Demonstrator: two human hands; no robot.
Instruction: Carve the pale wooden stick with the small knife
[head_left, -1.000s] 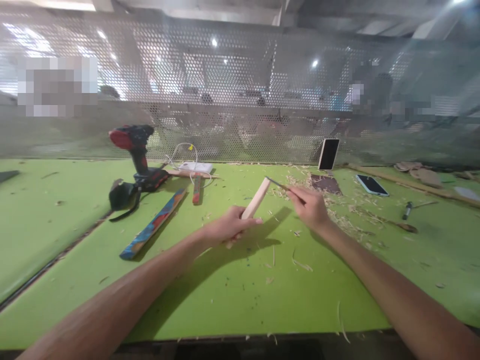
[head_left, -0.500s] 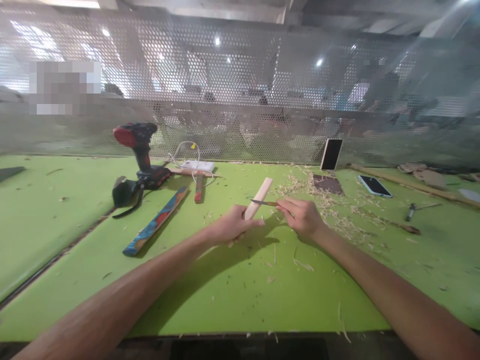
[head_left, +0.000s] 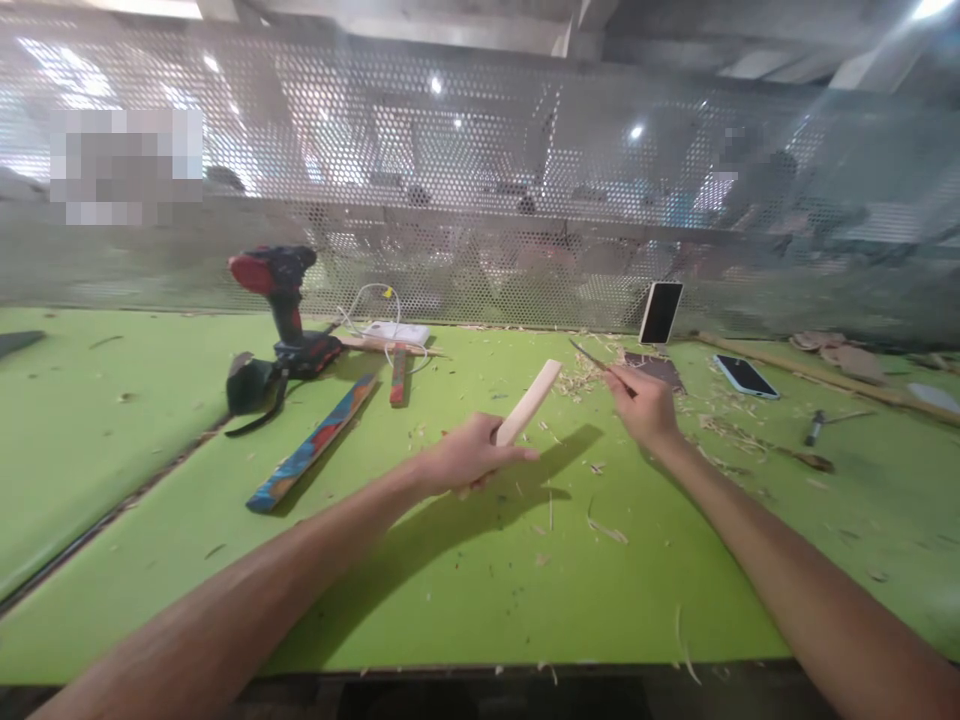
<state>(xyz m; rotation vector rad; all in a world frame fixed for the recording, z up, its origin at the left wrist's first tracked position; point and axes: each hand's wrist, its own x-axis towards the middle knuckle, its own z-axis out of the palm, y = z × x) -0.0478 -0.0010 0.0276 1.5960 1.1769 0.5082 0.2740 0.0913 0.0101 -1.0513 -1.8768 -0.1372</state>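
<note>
My left hand (head_left: 469, 458) is closed around the lower end of a pale wooden stick (head_left: 531, 400), which slants up and away to the right above the green bench. My right hand (head_left: 643, 408) is closed on a thin carving knife (head_left: 592, 358) whose blade points up and left. The blade is clear of the stick, a little to the right of its far end. Wood shavings (head_left: 679, 420) lie scattered on the bench under and beyond my right hand.
On the green table (head_left: 480, 580) stand a red and black cordless drill (head_left: 277, 315), a multicoloured strip (head_left: 311, 444), a short red and green stick (head_left: 397, 377), a white charger with cable (head_left: 394, 333), an upright phone (head_left: 660, 312), a flat phone (head_left: 745, 376) and a small tool (head_left: 817, 428). Perforated metal screen behind.
My right hand drew the knife back towards my left hand along the stick, then swept it up and away past the far end. The left hand kept the stick nearly still.
</note>
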